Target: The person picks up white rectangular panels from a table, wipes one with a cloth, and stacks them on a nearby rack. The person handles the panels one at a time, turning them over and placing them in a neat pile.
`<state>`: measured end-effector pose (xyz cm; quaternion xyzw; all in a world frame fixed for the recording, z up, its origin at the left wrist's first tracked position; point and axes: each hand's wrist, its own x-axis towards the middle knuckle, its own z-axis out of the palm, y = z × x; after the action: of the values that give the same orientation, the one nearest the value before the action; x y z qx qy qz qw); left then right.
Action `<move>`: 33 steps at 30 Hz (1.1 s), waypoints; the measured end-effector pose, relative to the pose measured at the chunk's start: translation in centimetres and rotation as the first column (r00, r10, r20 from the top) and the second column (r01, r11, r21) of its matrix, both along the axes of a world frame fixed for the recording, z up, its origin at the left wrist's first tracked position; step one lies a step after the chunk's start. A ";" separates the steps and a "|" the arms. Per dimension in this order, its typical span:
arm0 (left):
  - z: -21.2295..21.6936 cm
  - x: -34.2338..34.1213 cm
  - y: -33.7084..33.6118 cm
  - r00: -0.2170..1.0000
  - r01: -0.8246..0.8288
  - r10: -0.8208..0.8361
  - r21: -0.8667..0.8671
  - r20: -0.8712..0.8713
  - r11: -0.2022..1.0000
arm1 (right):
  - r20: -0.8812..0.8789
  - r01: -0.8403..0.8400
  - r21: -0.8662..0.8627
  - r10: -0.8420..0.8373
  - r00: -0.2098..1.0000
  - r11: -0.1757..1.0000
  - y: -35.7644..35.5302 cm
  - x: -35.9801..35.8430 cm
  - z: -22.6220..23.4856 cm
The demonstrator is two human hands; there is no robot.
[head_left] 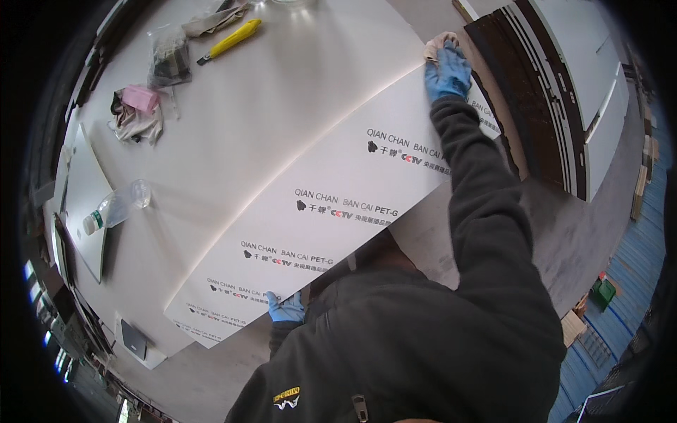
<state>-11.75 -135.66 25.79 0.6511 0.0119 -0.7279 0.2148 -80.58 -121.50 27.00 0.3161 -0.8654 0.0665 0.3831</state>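
A long white panel [275, 211] with rows of printing on its face lies on a large white work surface [211, 127], its near edge along my body. My right hand [448, 74], in a blue glove, is stretched out to the panel's far right end. Under its fingers is a crumpled pale cloth [438, 46], pressed at the panel's far edge. Close to my body, my left hand [285, 310], also blue-gloved, rests against the panel's near edge. The left fingers are apart, and I see nothing held in them.
On the surface lie a yellow utility knife [233, 41], a clear plastic bag [169, 56], a rag with a pink item [139, 106] and a plastic bottle [118, 206] on its side. Stacked panels [543, 99] stand at the right. A dark flat object [134, 338] lies lower left.
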 end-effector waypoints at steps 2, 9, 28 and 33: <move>0.1 -0.1 -0.3 0.998 -0.008 0.009 0.028 -0.060 1.000 | 0.659 -0.084 -0.261 0.241 0.713 0.962 -1.9 4.8 0.9; 0.1 1.3 -1.4 0.984 0.122 -0.115 0.041 -0.135 0.992 | 0.630 -0.214 -0.031 0.185 0.754 0.976 -0.4 4.4 1.0; 1.0 -0.2 -1.4 0.994 0.102 -0.099 0.071 -0.043 0.992 | 0.568 -0.556 -0.134 0.523 0.635 0.820 3.3 32.0 0.2; 0.9 0.0 -1.1 0.988 0.134 -0.135 -0.012 -0.070 0.991 | 0.459 -0.060 0.511 -0.214 0.862 0.858 7.2 17.3 -1.3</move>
<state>-11.72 -136.76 26.68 0.6233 -0.0271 -0.7634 0.1672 -63.27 -114.31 25.74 0.3413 -0.9332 -0.1005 0.0510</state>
